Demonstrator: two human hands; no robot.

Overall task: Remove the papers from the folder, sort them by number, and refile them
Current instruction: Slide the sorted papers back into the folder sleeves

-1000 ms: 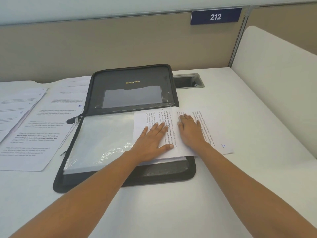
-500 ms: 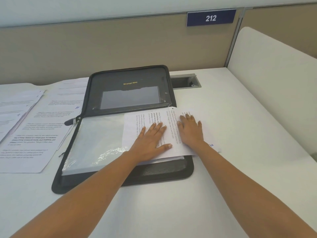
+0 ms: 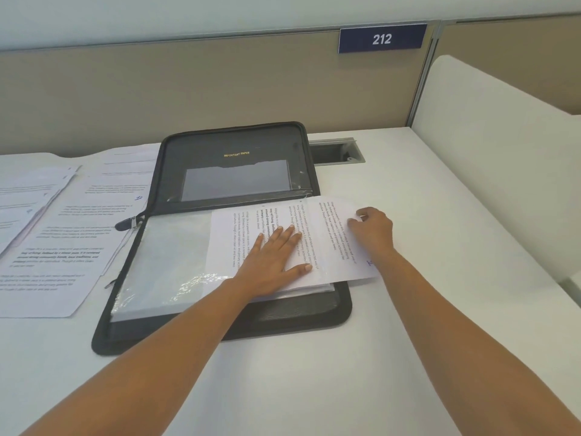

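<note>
A black zip folder (image 3: 283,322) lies open on the white desk, its clear plastic sleeves (image 3: 163,265) stacked on the near half. A printed sheet (image 3: 333,234) is partly inside the top sleeve and sticks out over the folder's right edge. My left hand (image 3: 273,259) presses flat on the sheet and sleeve with fingers spread. My right hand (image 3: 372,229) rests at the sheet's far right edge with fingers curled onto the paper. Several other printed sheets (image 3: 63,234), some with blue handwritten numbers, lie spread to the left of the folder.
A beige partition with a blue "212" sign (image 3: 382,38) runs behind the desk (image 3: 314,388). A recessed cable port (image 3: 336,151) sits just behind the folder's right corner. A white side panel (image 3: 503,152) bounds the desk on the right.
The sheet has slid leftward, further into the sleeve. My right hand has moved from the sheet's middle out to its far right edge and curled; my left hand stays pressed flat.
</note>
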